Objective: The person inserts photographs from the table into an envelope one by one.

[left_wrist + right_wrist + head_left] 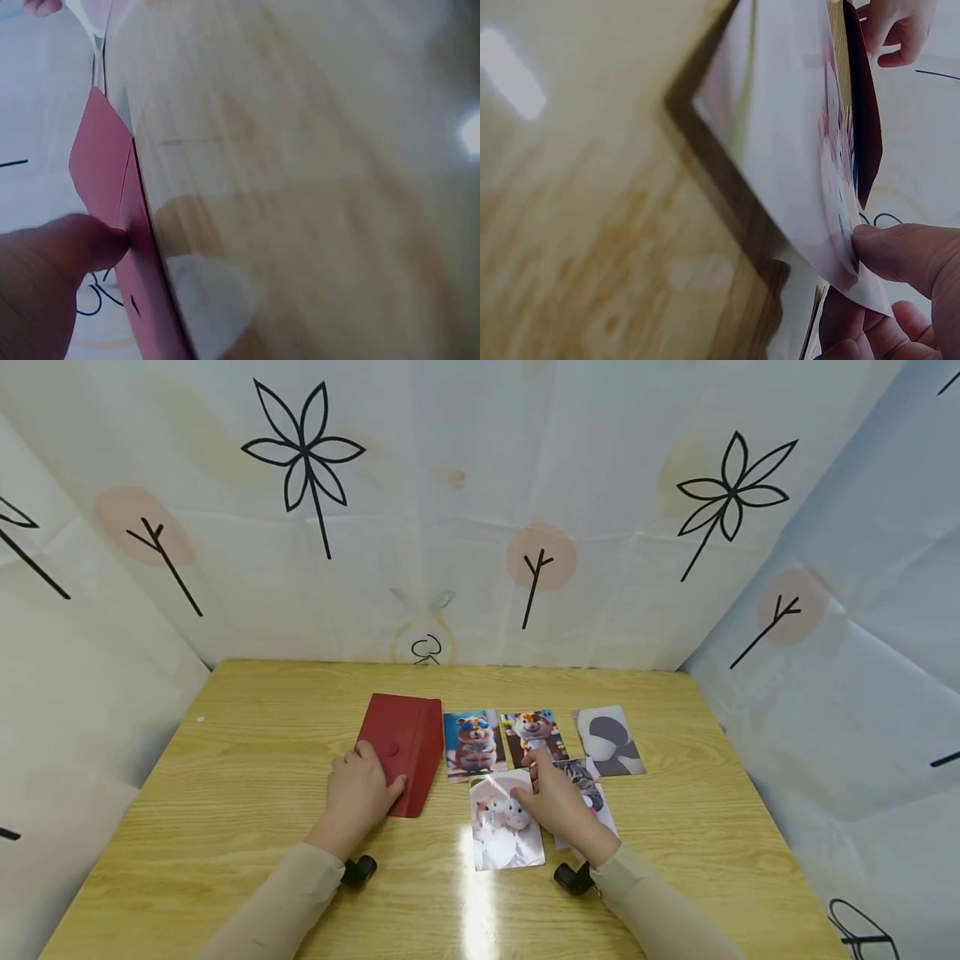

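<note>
On the table, a red envelope (390, 731) lies left of several picture cards, with its flap toward them. My left hand (358, 789) holds the envelope by its left side, thumb on its face near the flap fold; the left wrist view shows this thumb (90, 240). My right hand (558, 797) pinches the upper right corner of a pale card with two hamsters (504, 835). The right wrist view shows this card bent and lifted off the table at one corner, between thumb (900, 251) and fingers. Partly under the right hand lies a tabby cat card (588, 781).
Behind the pale card lie a card of a hamster in sunglasses (474, 747) and a card of an orange-and-white animal (534, 727). A grey and white card (611, 743) is at the right. Printed cloth (450, 527) hangs behind the wooden table (247, 760).
</note>
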Tool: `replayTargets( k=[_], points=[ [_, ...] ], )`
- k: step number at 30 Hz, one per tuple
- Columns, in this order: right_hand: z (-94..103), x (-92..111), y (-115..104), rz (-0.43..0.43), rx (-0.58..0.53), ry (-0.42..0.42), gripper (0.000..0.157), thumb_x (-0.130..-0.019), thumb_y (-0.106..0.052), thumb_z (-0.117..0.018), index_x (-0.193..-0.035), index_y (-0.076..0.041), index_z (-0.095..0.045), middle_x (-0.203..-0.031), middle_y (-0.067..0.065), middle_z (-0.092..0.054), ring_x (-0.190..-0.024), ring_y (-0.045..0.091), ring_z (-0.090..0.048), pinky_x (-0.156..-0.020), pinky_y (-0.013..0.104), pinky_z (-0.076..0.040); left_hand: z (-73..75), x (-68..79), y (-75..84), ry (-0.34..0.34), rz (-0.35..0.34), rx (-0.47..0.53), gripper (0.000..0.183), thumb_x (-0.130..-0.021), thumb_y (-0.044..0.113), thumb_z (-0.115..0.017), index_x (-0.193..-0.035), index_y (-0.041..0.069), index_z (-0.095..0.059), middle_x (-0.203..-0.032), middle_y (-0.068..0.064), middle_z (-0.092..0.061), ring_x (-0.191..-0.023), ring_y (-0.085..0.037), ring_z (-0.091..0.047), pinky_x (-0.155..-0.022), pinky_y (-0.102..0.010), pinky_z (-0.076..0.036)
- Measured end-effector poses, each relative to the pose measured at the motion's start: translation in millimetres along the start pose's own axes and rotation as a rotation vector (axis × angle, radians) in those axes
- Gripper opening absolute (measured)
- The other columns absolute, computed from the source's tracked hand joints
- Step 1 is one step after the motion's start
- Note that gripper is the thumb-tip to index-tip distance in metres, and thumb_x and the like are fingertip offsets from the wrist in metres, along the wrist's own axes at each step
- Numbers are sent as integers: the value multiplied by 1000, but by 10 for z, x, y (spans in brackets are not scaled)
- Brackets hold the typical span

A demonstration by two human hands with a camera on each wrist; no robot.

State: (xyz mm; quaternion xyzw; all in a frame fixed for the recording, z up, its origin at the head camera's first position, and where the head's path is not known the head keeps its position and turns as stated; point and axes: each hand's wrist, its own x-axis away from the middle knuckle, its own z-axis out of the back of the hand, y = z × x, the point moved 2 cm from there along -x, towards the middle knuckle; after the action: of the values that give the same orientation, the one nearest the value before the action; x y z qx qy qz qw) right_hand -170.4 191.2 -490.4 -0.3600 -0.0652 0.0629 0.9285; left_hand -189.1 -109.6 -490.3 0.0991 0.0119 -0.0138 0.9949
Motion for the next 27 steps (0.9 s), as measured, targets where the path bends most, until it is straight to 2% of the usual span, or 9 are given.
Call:
replayTargets(
  k=[5,11,16,20,27],
  points=[
    [7,9,-8,6,-3,-2,44,-88,-23,-72,-118,-9,-42,-76,4,-48,-56,14,-41,-53,30,-33,28,-23,23,-20,-31,9,87,-75,43,-71,-119,-22,-34,-88,-33,-52,-75,-42,-52,-62,-48,-53],
    [26,33,-14,-8,-10,-10,43,-89,-22,-71,-119,-9,-42,-76,5,-48,-56,15,-42,-52,31,-34,58,-53,-14,-41,-31,65,72,-74,36,-74,-108,-17,-39,-81,-27,-53,-70,-37,-52,-60,-46,-52],
    [44,39,-5,-25,-4,1,44,-89,-22,-72,-119,-9,-43,-79,5,-49,-59,16,-44,-54,32,-36,49,-52,-14,-97,-16,90,86,-74,47,-75,-117,-17,-36,-88,-27,-53,-80,-39,-51,-68,-47,-50],
    [55,41,-21,-30,2,6,45,-88,-21,-73,-120,-8,-44,-82,4,-50,-62,17,-46,-56,33,-38,32,-30,18,-93,-19,74,98,-71,51,-75,-123,-20,-31,-94,-32,-50,-86,-43,-49,-71,-49,-50],
    [61,54,-25,-46,-16,6,45,-88,-20,-73,-120,-9,-44,-82,5,-48,-61,17,-43,-54,32,-35,43,-14,42,-100,-4,50,102,-70,51,-76,-126,-20,-29,-96,-35,-49,-85,-45,-50,-69,-51,-52]
  ],
)
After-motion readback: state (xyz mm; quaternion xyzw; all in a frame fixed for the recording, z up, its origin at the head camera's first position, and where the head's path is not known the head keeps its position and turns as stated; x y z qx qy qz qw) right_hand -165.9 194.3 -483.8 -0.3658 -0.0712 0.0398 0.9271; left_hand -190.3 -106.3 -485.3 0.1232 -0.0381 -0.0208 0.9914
